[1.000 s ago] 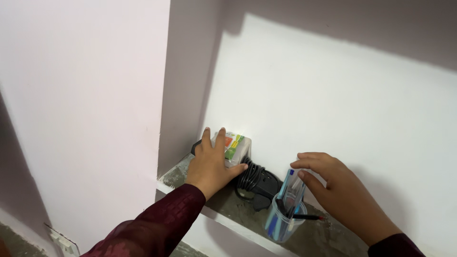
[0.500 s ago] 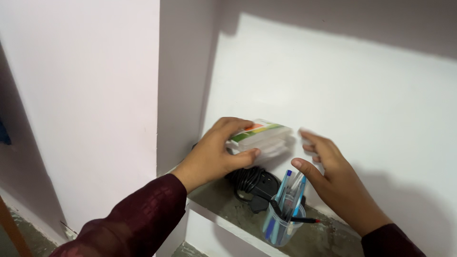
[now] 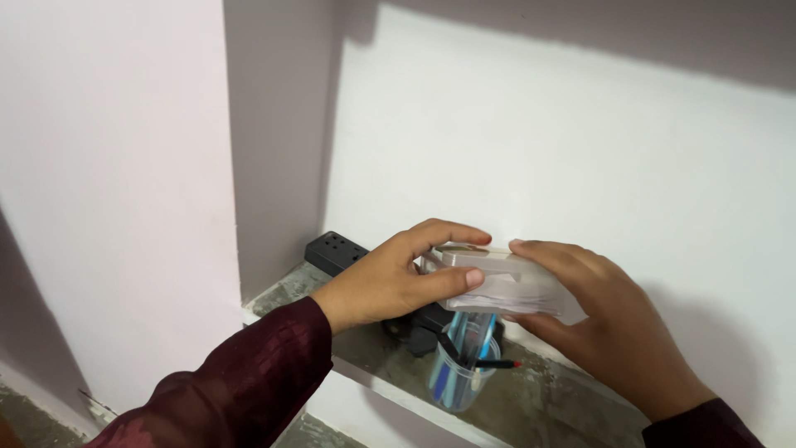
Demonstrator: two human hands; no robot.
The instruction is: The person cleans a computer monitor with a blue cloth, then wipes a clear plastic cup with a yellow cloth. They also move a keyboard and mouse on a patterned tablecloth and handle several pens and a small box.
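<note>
Both hands hold a pale translucent plastic box (image 3: 502, 282) in the air above the grey shelf (image 3: 381, 361) of a wall niche: the left hand (image 3: 390, 278) pinches its left end between thumb and fingers, and the right hand (image 3: 597, 319) wraps around its right end. Just below the box stands a clear cup of pens (image 3: 456, 373), with a black power strip (image 3: 336, 251) behind the left hand.

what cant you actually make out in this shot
Head view only:
- clear plastic box: contents unclear, motion blur, both hands cover its ends.
- black power strip: mostly behind the left hand; cable hidden.
- pen cup: pen tops hidden behind the box.
- shelf: right end cut off by the frame edge.
</note>
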